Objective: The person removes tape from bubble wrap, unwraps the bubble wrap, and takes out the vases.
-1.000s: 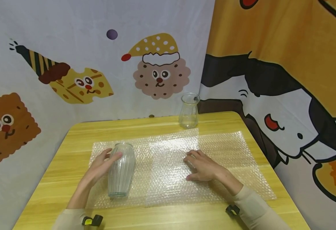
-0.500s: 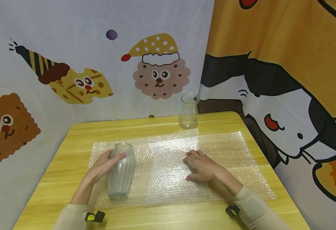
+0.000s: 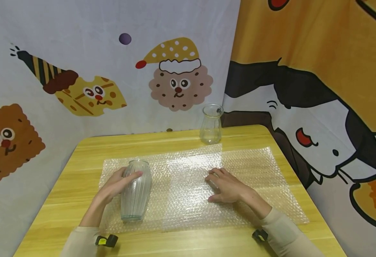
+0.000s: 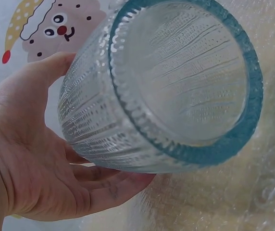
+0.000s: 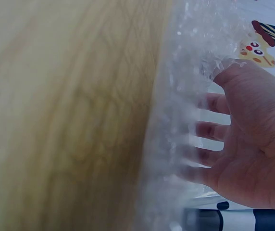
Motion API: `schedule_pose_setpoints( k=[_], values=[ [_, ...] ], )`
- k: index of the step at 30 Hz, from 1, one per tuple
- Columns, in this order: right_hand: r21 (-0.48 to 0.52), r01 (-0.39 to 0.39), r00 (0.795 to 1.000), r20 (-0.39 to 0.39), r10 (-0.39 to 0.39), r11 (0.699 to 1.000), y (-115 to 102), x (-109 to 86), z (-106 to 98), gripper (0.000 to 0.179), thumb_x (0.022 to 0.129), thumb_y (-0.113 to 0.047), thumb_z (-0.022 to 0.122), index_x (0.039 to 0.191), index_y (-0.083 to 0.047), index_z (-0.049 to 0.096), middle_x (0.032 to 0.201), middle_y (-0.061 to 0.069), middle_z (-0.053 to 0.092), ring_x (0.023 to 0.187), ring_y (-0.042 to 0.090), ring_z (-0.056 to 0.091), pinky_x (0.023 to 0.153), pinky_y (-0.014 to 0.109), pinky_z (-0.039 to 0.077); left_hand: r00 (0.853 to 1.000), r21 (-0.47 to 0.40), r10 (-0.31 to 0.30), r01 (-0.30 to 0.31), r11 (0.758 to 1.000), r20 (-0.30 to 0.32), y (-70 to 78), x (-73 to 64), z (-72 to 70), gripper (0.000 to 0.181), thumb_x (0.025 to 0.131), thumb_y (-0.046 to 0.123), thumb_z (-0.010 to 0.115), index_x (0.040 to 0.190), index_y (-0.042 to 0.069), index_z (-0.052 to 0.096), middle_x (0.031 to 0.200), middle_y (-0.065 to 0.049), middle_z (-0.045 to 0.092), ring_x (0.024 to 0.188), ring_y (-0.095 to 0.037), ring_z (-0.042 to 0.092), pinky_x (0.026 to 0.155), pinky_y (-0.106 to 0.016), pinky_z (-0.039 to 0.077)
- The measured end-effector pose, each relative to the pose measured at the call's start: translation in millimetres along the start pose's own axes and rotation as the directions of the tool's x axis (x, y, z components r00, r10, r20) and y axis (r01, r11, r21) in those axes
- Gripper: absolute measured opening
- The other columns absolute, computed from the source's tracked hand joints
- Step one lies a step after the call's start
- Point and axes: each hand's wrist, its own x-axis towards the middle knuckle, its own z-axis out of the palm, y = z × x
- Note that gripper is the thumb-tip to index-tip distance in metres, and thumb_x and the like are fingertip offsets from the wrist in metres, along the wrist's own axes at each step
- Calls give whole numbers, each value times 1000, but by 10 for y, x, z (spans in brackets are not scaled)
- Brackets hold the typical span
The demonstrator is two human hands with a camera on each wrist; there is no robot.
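Note:
A ribbed clear glass vase [image 3: 135, 200] lies on its side on the left part of the bubble wrap [image 3: 181, 200], its bluish base toward me. My left hand [image 3: 115, 184] grips it near the mouth end, the thumb over the top. In the left wrist view the fingers [image 4: 111, 190] curl along the vase's side, close to the wrap. Toward the middle right of the sheet, my right hand [image 3: 228, 185] rests on the bubble wrap with spread, slightly bent fingers. The right wrist view shows its fingertips touching the wrap, with nothing held.
Behind the sheet, a second clear glass vase [image 3: 211, 128] with a flared rim stands upright near the far table edge. The wooden table [image 3: 56, 200] extends past the wrap on every side. Cartoon-printed cloth [image 3: 101, 46] hangs behind and to the right.
My left hand has shifted a little right and its thumb reaches farther across the vase. The vase, the bubble wrap and my right hand have stayed in place.

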Motion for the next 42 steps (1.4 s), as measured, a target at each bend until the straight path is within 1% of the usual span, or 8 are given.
schedule_pose_setpoints(
  k=[4, 10, 13, 20, 24, 31, 39, 42],
  values=[
    [-1, 2, 1000, -1, -2, 1000, 6, 1, 4, 76, 92, -49, 92, 152, -12, 64, 168, 20, 51, 152, 47, 51, 127, 70, 50, 1000, -6, 8, -8, 1000, -9, -10, 11, 8, 116, 104, 73, 65, 176, -6, 20, 178, -40, 31, 159, -62, 43, 122, -76, 51],
    [-10, 7, 1000, -5, -7, 1000, 13, 2, 10, 76, 92, -50, 92, 152, -13, 64, 168, 20, 52, 152, 46, 51, 127, 68, 50, 998, -5, 25, -26, 1000, -51, -71, 39, 34, 112, 104, 73, 65, 174, -5, 27, 172, -40, 42, 150, -58, 56, 116, -73, 58],
    [-9, 4, 1000, -5, -4, 1000, 15, 0, 15, 76, 92, -50, 92, 152, -13, 64, 168, 20, 51, 152, 46, 51, 127, 69, 50, 997, 7, 35, -35, 999, -74, -88, 39, 47, 110, 104, 74, 65, 174, -4, 31, 171, -39, 45, 148, -57, 58, 114, -71, 60],
    [-2, 10, 1000, -9, -10, 1000, -1, -7, 8, 76, 92, -49, 92, 152, -12, 64, 168, 20, 52, 151, 45, 51, 127, 69, 50, 994, 27, 53, -50, 998, -95, -83, 32, 56, 106, 105, 71, 65, 175, -2, 32, 175, -37, 41, 154, -60, 51, 120, -76, 53],
    [-6, 18, 1000, -15, -18, 1000, -11, -14, -3, 75, 92, -48, 92, 152, -12, 64, 167, 20, 52, 150, 44, 52, 126, 68, 51, 992, 38, 66, -63, 997, -104, -48, 21, 58, 107, 105, 72, 65, 176, -1, 31, 176, -37, 40, 154, -60, 52, 117, -74, 56],
    [-11, 19, 1000, -15, -19, 1000, -15, -14, -8, 75, 92, -48, 92, 151, -11, 65, 166, 20, 53, 150, 44, 52, 125, 67, 51, 980, 49, 105, -98, 994, -171, 125, 30, 40, 108, 102, 74, 68, 177, 5, 32, 176, -33, 42, 151, -56, 56, 116, -67, 60],
    [-22, 16, 1000, -12, -16, 1000, -2, -8, -5, 74, 93, -48, 92, 152, -12, 65, 166, 20, 53, 151, 44, 52, 126, 67, 51, 968, 48, 133, -126, 991, -211, 444, 85, -21, 119, 99, 80, 68, 182, 10, 18, 182, -31, 32, 157, -56, 49, 122, -72, 53],
    [-16, 13, 1000, -8, -13, 1000, 0, -10, -3, 74, 93, -48, 92, 152, -12, 64, 166, 19, 52, 151, 44, 52, 126, 67, 51, 962, 40, 149, -144, 989, -228, 550, 124, -31, 116, 99, 80, 69, 182, 15, 21, 182, -30, 33, 157, -55, 49, 121, -72, 54]
  ],
)
